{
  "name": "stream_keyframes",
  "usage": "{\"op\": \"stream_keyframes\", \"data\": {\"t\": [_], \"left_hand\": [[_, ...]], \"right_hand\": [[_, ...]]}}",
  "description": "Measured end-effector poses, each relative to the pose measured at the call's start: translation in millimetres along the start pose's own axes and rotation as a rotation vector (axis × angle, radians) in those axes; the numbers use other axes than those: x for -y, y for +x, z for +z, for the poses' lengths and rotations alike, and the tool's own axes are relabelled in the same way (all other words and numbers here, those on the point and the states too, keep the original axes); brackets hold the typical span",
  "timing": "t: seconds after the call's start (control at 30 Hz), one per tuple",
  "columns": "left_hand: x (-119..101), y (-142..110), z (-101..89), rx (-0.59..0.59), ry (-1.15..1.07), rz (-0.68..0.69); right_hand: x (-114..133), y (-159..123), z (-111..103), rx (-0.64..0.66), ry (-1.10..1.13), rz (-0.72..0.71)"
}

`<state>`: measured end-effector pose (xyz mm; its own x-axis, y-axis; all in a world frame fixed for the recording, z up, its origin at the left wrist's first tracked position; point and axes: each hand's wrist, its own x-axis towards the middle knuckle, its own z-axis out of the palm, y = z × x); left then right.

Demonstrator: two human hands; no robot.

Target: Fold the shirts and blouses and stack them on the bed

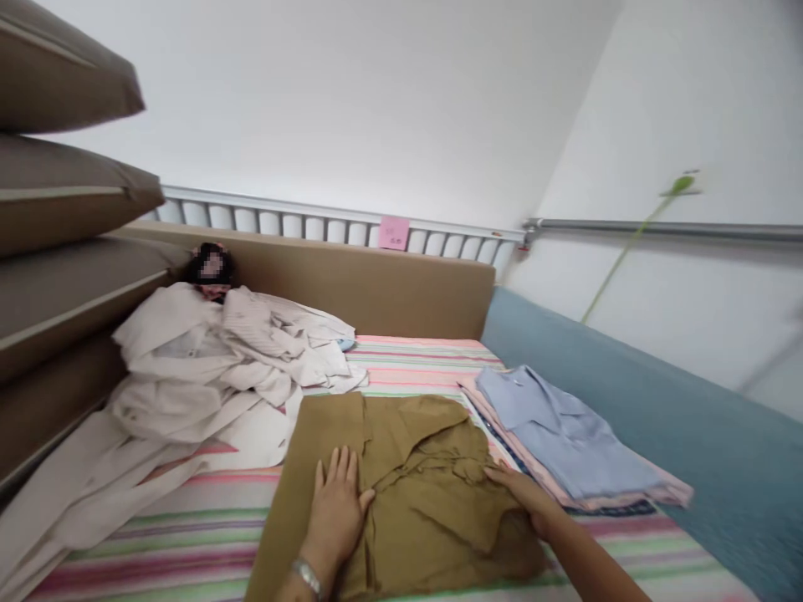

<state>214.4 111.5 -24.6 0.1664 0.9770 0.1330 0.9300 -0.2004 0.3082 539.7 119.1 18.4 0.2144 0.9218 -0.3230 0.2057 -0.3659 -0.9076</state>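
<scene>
An olive-brown garment (pixel 432 510) lies spread on the striped bed sheet in front of me, with its left part folded into a smooth strip and its middle creased and gathered. My left hand (pixel 339 510) rests flat on that left part, fingers stretched out, a silver bracelet at the wrist. At the garment's right edge, my right hand (pixel 524 493) has its fingers closed on the bunched cloth; part of the thumb is hidden. Just beyond my right hand lies a stack of folded clothes, a light blue shirt (pixel 558 426) on top and pink and dark blue cloth beneath.
Rumpled off-white clothes (pixel 207 393) cover the left of the striped sheet (pixel 163 556). Brown cushions (pixel 69 184) are stacked at the left. Behind stand a brown padded board (pixel 376 288) and a white railing with a pink note (pixel 394 232). A blue padded edge (pixel 627 385) borders the right.
</scene>
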Motion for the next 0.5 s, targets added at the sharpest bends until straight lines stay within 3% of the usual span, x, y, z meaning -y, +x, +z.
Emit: {"op": "stream_keyframes", "data": {"t": [0.1, 0.2, 0.27, 0.33, 0.4, 0.5], "left_hand": [[5, 1, -11.6, 0.013, -0.199, -0.031], [18, 4, -30.1, -0.036, -0.624, -0.129], [32, 7, -42.6, -0.048, -0.999, -0.245], [48, 8, -52.7, 0.000, -1.379, -0.384], [65, 7, -59.2, 0.076, -1.645, -0.527], [86, 1, -62.1, 0.165, -1.767, -0.641]], "right_hand": [[32, -3, 10, 0.132, 0.075, 0.023], [88, -15, 44, 0.143, 0.048, -0.120], [124, -28, 89, 0.122, -0.061, -0.279], [144, -45, 148, 0.118, -0.270, -0.448], [142, -63, 211, 0.159, -0.436, -0.565], [110, -87, 283, 0.305, -0.654, -0.540]]}}
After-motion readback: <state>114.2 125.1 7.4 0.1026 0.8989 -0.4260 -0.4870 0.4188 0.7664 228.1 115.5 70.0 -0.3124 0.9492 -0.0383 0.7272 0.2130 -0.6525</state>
